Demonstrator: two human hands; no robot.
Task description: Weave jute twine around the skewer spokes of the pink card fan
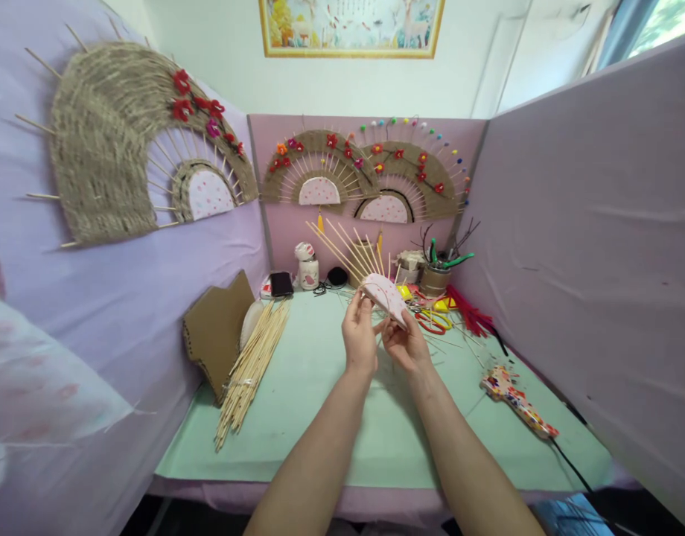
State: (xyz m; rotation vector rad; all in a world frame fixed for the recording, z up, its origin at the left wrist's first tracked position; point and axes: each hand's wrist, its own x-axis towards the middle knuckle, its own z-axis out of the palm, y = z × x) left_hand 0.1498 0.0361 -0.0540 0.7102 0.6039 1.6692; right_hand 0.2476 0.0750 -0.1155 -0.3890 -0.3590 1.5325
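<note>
Both my forearms come in from the bottom of the frame, and the left hand (360, 335) and right hand (406, 344) meet just right of centre. I've got one piece between them: a half-round panel (384, 296), up off the table (314, 424). Left fingers are closed on its left end, right thumb and fingers pinch the lower right end. Cute thing, honestly: pale pink with little reddish spots, tilted so it slopes down to the right. Bare, light wooden sticks (342, 251) spread from its curved edge like rays, looking longer on the left and shorter on the right.

Lower right there's a flowery glue gun (513, 400) with a black cord; left of centre, a bundle of sticks (250, 376) lies next to some brown cardboard (217, 327). Past my hands I see scissors (441, 320) and red fuzzy strands (470, 313). Farther back, woven fans with red flowers hang on the left wall (102, 149) and back wall (255, 121), under a framed picture (351, 53).
</note>
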